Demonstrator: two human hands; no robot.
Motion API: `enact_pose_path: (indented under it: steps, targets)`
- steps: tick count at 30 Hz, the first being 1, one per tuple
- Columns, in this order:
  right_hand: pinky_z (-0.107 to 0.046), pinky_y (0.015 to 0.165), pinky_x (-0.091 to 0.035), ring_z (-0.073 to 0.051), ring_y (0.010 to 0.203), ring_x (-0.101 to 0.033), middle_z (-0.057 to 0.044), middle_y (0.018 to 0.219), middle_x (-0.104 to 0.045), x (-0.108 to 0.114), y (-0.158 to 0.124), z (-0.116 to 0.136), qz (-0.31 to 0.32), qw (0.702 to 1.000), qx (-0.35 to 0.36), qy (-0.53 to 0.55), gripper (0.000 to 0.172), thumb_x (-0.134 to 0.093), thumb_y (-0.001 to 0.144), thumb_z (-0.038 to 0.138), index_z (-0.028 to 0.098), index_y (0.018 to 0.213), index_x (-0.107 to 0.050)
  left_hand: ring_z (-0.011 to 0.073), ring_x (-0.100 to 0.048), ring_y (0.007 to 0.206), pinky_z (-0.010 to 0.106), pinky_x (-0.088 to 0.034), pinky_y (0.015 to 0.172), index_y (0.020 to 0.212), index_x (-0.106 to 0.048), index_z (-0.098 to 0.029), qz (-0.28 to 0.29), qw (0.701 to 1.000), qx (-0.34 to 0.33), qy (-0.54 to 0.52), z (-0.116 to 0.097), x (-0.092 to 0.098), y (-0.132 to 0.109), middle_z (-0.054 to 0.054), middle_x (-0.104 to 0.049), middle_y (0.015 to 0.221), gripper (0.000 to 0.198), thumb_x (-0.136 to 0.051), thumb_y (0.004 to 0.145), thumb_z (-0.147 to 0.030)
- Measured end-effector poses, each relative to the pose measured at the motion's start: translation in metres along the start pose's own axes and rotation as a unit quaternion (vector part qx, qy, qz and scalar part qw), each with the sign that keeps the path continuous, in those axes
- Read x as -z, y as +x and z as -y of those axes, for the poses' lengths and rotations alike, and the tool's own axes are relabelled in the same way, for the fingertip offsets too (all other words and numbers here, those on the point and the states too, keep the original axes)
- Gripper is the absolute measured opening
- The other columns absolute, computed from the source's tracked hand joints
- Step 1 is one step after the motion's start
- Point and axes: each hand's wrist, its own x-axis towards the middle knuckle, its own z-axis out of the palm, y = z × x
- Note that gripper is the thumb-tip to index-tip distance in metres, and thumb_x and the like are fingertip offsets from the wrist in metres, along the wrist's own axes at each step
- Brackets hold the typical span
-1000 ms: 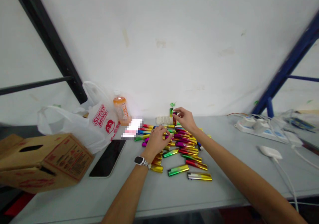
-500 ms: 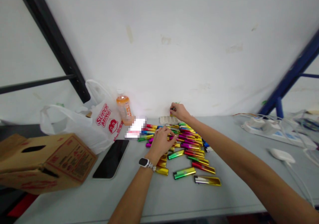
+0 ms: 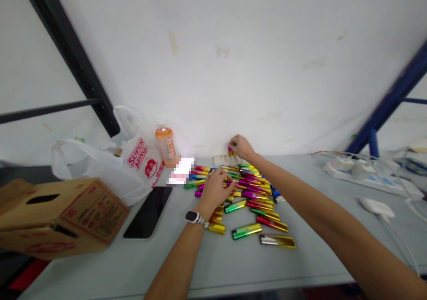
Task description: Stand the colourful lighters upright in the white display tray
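A heap of shiny multicoloured lighters [image 3: 253, 193] lies on the grey table [image 3: 213, 264]. My left hand [image 3: 215, 191], with a watch on its wrist, rests on the heap's left side, fingers curled round a lighter. My right hand [image 3: 240, 146] reaches to the far edge by the wall and pinches a small pink and green lighter [image 3: 230, 150] upright over a white holder tray [image 3: 225, 160]. Three lighters [image 3: 247, 231] lie apart at the front of the heap.
A black phone [image 3: 148, 213] lies left of the heap. Beyond it are a cardboard box [image 3: 60, 215], a white plastic bag [image 3: 130, 162] and an orange drink bottle [image 3: 166, 146]. A power strip [image 3: 353, 170] and white cables [image 3: 376, 206] occupy the right. A blue frame post [image 3: 387, 109] leans at right.
My right hand has carried its lighter a little further back to the tray by the wall. My left hand has shifted slightly right on the heap.
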Motion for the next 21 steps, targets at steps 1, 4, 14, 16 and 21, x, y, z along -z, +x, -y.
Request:
enact_pose_path:
  steps: [1,4,14,16,21]
  targets:
    - [-0.028,0.083,-0.043,-0.019,0.091,-0.059,-0.011,0.104,-0.060,0.002,-0.002,0.001,0.005,1.000,-0.002,-0.021,0.024,-0.052,0.093,0.024,0.015,0.098,-0.073,0.0235,-0.056,0.091,0.040,-0.043,0.086,0.081,-0.069,-0.022,0.000,1.000,-0.001,0.000,0.000,0.000,0.000,0.006,-0.063,0.093,0.013,-0.065,0.085,-0.033]
    - [-0.032,0.084,-0.042,-0.023,0.096,-0.058,-0.013,0.111,-0.055,0.006,-0.010,0.003,0.013,0.996,0.013,-0.087,0.032,-0.046,0.096,0.031,0.018,0.106,-0.073,0.0237,-0.056,0.091,0.040,-0.043,0.086,0.079,-0.069,-0.022,0.003,1.000,-0.003,0.005,0.001,-0.001,0.000,0.006,-0.063,0.092,0.012,-0.066,0.084,-0.032]
    - [-0.038,0.090,-0.040,-0.027,0.104,-0.057,-0.018,0.119,-0.054,0.011,-0.054,0.010,0.065,0.986,0.080,-0.128,0.046,-0.045,0.094,0.029,0.015,0.138,-0.049,0.0229,-0.057,0.095,0.039,-0.044,0.088,0.080,-0.068,-0.021,0.003,1.000,0.000,0.014,0.003,0.002,0.000,0.006,-0.063,0.094,0.009,-0.061,0.085,-0.023]
    - [-0.037,0.090,-0.041,-0.025,0.097,-0.060,-0.015,0.118,-0.055,0.013,-0.058,0.014,0.096,0.986,0.083,-0.107,0.039,-0.050,0.091,0.033,0.016,0.125,-0.059,0.0228,-0.057,0.095,0.039,-0.044,0.088,0.080,-0.068,-0.021,0.000,1.000,0.001,0.018,0.004,0.002,0.001,0.006,-0.063,0.094,0.009,-0.060,0.085,-0.022]
    - [-0.037,0.086,-0.045,-0.027,0.092,-0.064,-0.015,0.109,-0.063,0.012,-0.054,0.024,0.168,0.976,0.090,-0.110,0.030,-0.060,0.082,0.036,0.017,0.102,-0.071,0.0230,-0.058,0.095,0.039,-0.044,0.087,0.082,-0.068,-0.021,0.004,1.000,0.007,0.022,0.003,0.003,0.000,0.006,-0.063,0.095,0.009,-0.060,0.086,-0.022]
